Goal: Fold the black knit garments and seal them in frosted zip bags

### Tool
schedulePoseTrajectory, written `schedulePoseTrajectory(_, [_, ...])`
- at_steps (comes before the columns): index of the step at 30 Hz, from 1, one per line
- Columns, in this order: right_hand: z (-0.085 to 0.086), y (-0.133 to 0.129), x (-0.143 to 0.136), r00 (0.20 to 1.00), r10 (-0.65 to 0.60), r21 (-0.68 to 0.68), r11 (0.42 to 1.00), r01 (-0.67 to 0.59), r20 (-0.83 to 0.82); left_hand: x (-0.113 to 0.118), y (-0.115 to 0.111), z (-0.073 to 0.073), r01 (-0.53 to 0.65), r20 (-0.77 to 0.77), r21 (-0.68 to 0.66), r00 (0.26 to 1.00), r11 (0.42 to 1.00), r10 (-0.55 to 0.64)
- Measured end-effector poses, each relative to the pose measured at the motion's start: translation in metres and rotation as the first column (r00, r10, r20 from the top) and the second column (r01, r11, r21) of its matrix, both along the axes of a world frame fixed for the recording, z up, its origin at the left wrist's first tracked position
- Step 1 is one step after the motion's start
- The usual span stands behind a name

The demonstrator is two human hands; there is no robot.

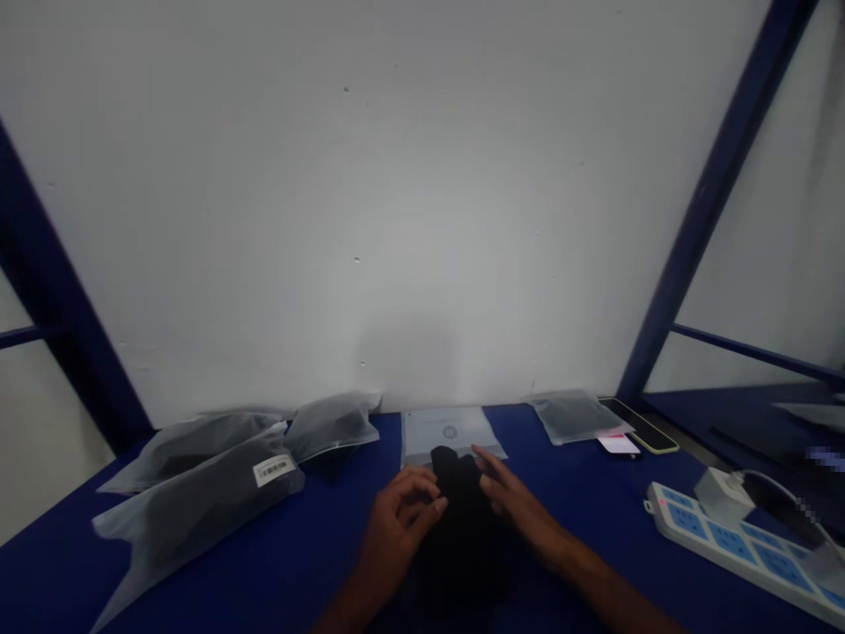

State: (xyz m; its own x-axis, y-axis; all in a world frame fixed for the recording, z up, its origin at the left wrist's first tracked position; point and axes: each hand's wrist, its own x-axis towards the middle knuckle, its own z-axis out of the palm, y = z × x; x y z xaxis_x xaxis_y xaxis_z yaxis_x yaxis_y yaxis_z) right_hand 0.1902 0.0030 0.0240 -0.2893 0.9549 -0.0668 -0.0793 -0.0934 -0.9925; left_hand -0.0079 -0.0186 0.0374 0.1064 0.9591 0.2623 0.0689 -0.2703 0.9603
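A black, soft-looking item [459,519] lies on the blue table between my hands, its upper end split into two rounded tips. My left hand [406,519] is at its left edge, fingers curled with a gap between thumb and fingertips and nothing visible between them. On the right edge, my right hand [518,506] has its fingers apart, the fingertips beside or lightly touching the black item. Just beyond its tips lies a flat clear bag [452,430] with a small round printed mark.
Frosted bags, one labelled [217,493], one behind it [191,445] and another [334,423], lie left. At right are a frosted bag [573,416], a phone [640,424], a pink-and-white card [618,444] and a power strip [732,541] with a plugged-in charger [723,495]. A white wall [422,220] stands behind.
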Motion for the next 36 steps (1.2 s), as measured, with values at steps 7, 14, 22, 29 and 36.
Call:
schedulePoseTrajectory(7, [-0.003, -0.010, -0.010, 0.913, 0.200, -0.176, 0.945, -0.275, -0.355, 0.007, -0.003, -0.009, -0.038, -0.122, 0.192, 0.991, 0.981, 0.062])
schedulePoseTrajectory(14, [0.012, -0.001, 0.001, 0.956, -0.078, -0.181, 0.983, 0.026, -0.283, -0.008, 0.011, -0.036, 0.124, -0.661, 0.517, 0.687, 0.847, 0.303])
schedulePoseTrajectory(22, [0.020, 0.014, 0.021, 0.872, -0.348, -0.194, 0.935, 0.297, -0.345, -0.007, 0.010, -0.047, 0.203, -0.852, 0.439, 0.403, 0.875, 0.334])
schedulePoseTrajectory(29, [0.021, 0.017, 0.023, 0.857, -0.365, -0.188, 0.930, 0.316, -0.365, 0.000, 0.003, -0.033, 0.162, -0.872, 0.427, 0.337, 0.890, 0.356])
schedulePoseTrajectory(36, [0.025, 0.016, 0.032, 0.864, -0.311, -0.168, 0.949, 0.265, -0.396, -0.008, 0.010, -0.013, 0.096, -0.940, 0.213, 0.290, 0.972, 0.177])
